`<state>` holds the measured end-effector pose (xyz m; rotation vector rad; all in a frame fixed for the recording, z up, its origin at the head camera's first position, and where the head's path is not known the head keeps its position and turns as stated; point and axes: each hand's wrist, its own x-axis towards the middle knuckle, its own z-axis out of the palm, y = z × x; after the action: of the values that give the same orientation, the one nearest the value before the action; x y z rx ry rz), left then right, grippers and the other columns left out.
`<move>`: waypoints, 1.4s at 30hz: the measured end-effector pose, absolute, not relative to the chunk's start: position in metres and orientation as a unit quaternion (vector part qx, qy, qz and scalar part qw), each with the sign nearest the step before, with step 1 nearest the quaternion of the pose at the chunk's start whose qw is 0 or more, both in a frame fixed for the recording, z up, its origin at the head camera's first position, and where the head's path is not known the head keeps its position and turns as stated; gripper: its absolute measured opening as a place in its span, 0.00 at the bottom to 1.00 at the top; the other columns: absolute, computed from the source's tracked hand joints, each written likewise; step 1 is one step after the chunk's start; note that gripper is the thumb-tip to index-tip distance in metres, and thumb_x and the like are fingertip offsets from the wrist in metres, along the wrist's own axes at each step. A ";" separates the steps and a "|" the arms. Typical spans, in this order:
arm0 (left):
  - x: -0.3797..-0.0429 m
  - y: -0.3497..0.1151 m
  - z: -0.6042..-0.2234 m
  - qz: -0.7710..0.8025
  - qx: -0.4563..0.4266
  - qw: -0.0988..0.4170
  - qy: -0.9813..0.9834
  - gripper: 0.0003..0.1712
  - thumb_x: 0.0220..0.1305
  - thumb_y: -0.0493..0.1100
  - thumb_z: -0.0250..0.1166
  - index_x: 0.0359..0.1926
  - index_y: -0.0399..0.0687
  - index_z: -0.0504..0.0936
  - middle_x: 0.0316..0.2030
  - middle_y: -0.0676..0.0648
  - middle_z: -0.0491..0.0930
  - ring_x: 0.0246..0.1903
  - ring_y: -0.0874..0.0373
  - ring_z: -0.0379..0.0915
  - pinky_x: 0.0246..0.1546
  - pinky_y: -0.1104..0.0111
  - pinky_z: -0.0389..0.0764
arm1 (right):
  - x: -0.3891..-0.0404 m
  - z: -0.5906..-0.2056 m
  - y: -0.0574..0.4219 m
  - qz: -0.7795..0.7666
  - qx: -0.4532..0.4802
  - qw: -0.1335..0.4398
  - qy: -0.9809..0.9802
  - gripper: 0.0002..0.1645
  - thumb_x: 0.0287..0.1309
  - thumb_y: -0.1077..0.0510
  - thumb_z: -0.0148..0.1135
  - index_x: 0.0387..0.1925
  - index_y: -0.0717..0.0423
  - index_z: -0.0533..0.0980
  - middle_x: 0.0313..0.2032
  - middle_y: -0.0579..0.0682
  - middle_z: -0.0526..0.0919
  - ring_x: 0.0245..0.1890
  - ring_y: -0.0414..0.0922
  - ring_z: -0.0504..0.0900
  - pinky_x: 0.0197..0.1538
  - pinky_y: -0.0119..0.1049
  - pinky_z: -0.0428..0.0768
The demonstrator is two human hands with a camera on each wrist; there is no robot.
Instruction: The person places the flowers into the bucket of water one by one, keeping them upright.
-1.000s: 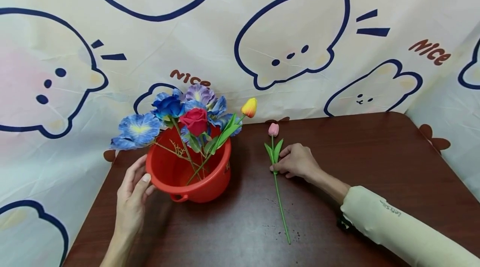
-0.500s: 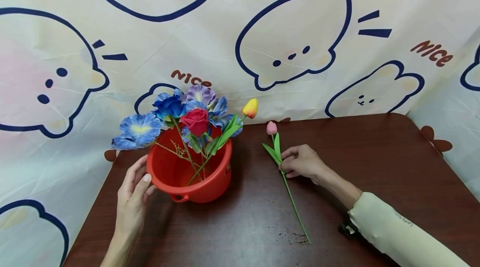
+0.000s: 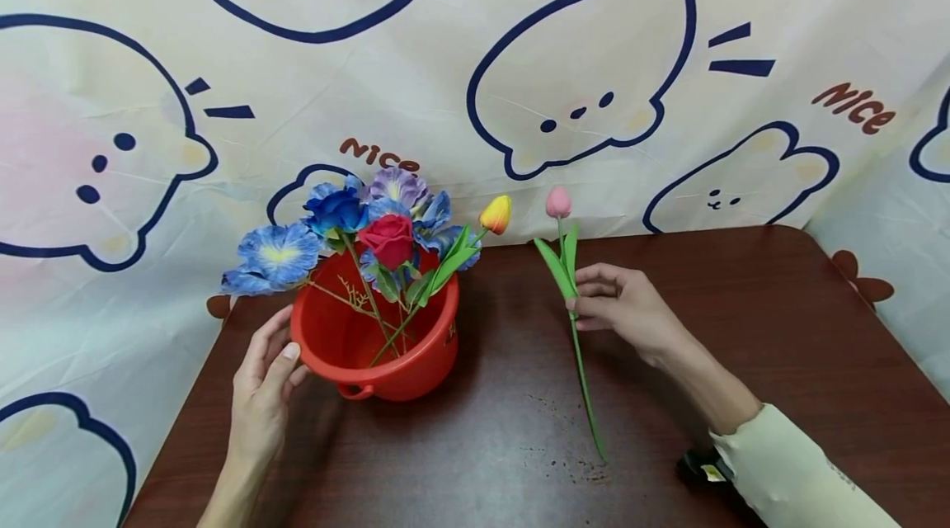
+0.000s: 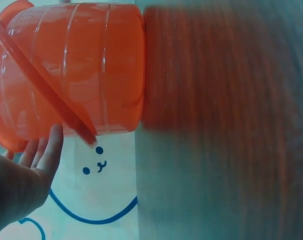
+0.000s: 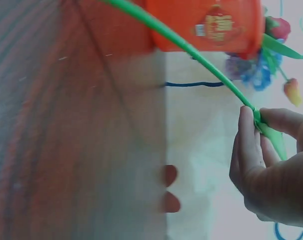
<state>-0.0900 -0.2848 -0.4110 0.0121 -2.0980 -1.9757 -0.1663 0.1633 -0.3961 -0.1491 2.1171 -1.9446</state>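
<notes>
In the head view my right hand (image 3: 627, 309) pinches a pink artificial tulip (image 3: 559, 203) by its green stem, just below the leaves. The bloom points up and away, and the lower stem slants toward the table's near side. The right wrist view shows the green stem (image 5: 191, 50) between thumb and fingertips. At left, my left hand (image 3: 260, 396) touches the side of a red bucket (image 3: 416, 375) near its rim. Its fingers look fairly straight against the outer wall in the left wrist view. Inside the bucket lean a red rose (image 3: 387, 240), blue flowers (image 3: 278, 254) and a yellow-orange tulip (image 3: 496, 214).
The dark brown table (image 3: 742, 305) meets a patterned cloth backdrop (image 3: 416, 82) at the back. Small dark specks (image 3: 586, 470) lie on the table near the stem's lower end. A red bucket handle (image 4: 46, 90) hangs along the bucket's outside.
The pink tulip has been raised off the table by my right hand, its bloom now higher and slightly farther right. My left hand and the bucket have stayed in place.
</notes>
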 end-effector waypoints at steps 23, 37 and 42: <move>-0.092 -0.282 -0.410 -0.676 0.008 0.123 -0.726 0.30 0.84 0.38 0.53 0.81 0.44 0.63 0.69 0.52 0.75 0.61 0.66 0.82 0.49 0.75 0.89 | -0.151 -0.312 0.121 -0.707 -0.140 0.064 0.690 0.22 0.68 0.67 0.70 0.61 0.61 0.79 0.49 0.57 0.87 0.44 0.47 0.92 0.48 0.46 0.93; -0.091 -0.281 -0.410 -0.685 0.017 0.131 -0.717 0.28 0.84 0.37 0.54 0.80 0.48 0.65 0.69 0.51 0.76 0.60 0.66 0.83 0.50 0.74 0.88 | -0.162 -0.256 0.069 -0.711 -0.221 0.050 0.666 0.23 0.67 0.69 0.69 0.63 0.61 0.79 0.51 0.64 0.87 0.51 0.59 0.91 0.48 0.50 0.93; -0.090 -0.282 -0.411 -0.692 0.015 0.135 -0.709 0.29 0.84 0.36 0.53 0.80 0.44 0.64 0.68 0.50 0.77 0.60 0.65 0.83 0.50 0.73 0.89 | -0.170 -0.250 0.060 -0.715 -0.224 0.043 0.661 0.22 0.68 0.67 0.70 0.62 0.61 0.80 0.51 0.64 0.88 0.49 0.56 0.92 0.49 0.50 0.92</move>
<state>-0.0902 -0.2819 -0.4106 0.0443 -2.0533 -2.0046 -0.1705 0.0596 -0.2498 -0.6852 2.0208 -2.1868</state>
